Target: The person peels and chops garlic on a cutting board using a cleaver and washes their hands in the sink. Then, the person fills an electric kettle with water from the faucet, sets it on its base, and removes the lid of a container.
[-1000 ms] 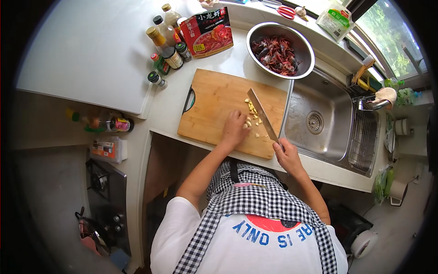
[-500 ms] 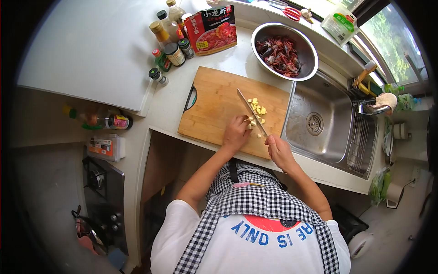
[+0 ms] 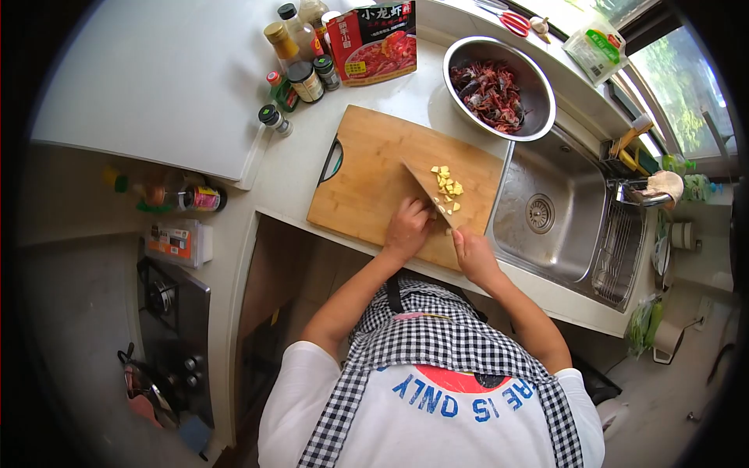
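Note:
My right hand (image 3: 474, 256) grips the handle of a kitchen knife (image 3: 426, 189), its blade angled to the upper left across a wooden cutting board (image 3: 363, 171). Close against the blade's left side, my left hand (image 3: 409, 229) has its fingers curled down on what looks like a pale garlic clove, mostly hidden by the fingers and the blade. Chopped yellow pieces (image 3: 447, 186), resembling ginger, lie on the board to the right of the blade, with a few paler bits near the edge.
Behind the board stand a steel bowl (image 3: 548, 95) of crayfish, a red seasoning box (image 3: 376, 47) and several bottles (image 3: 306, 82). To the right is a steel sink (image 3: 566, 246). Scissors (image 3: 515, 23) and a garlic bulb (image 3: 539, 25) lie on the sill. A gas stove (image 3: 175, 327) sits at lower left.
The blade has tilted and shifted slightly leftward, closer to my left fingers, which have curled in more. The pale pieces beside them are now mostly hidden. The view has shifted slightly.

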`<state>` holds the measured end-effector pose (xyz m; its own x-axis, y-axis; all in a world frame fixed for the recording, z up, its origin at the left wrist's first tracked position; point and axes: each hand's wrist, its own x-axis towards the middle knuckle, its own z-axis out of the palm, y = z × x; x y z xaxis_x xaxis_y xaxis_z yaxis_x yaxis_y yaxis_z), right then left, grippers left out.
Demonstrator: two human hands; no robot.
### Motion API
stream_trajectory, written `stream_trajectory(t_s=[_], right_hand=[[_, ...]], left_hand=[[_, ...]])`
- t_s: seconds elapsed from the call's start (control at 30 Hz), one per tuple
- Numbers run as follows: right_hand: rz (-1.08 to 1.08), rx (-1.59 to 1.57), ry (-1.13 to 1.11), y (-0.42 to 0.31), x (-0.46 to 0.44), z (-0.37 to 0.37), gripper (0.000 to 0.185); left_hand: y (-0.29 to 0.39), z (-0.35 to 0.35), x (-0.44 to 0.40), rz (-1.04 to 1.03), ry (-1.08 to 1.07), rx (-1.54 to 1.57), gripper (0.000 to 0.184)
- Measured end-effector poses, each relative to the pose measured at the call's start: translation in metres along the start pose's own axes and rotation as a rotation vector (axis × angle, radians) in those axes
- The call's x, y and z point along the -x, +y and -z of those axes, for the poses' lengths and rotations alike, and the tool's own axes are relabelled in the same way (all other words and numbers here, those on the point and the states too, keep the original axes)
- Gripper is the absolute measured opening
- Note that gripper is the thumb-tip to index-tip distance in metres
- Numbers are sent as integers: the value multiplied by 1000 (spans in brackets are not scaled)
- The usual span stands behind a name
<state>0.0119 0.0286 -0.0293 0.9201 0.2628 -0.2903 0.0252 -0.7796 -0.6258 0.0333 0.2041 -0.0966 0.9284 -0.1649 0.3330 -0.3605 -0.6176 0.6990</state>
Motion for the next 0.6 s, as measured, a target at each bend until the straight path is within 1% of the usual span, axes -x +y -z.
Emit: stream_trajectory(t_s=[0.03, 0.13, 0.23, 0.4, 0.43, 0.53, 0.6], right_hand=[[18, 13, 21, 4, -1, -4, 40], [81, -140, 41, 13, -3, 2, 41], [-49, -181, -72, 0, -2, 25, 42], [-63, -171, -89, -11, 6, 35, 43], [-70, -166, -100, -9, 4, 33, 43], [14, -112, -63, 0, -2, 22, 43], [-11, -106, -56, 4, -7, 12, 43]], left_hand=[[0, -1, -1, 0, 0, -2, 18], [2, 0, 1, -8, 6, -1, 18], [6, 3, -1, -25, 45, 8, 21], [-2, -1, 5, -22, 39, 52, 26], [-2, -1, 5, -26, 48, 50, 26], [1, 1, 4, -23, 59, 46, 27], [3, 3, 4, -17, 47, 48, 27]])
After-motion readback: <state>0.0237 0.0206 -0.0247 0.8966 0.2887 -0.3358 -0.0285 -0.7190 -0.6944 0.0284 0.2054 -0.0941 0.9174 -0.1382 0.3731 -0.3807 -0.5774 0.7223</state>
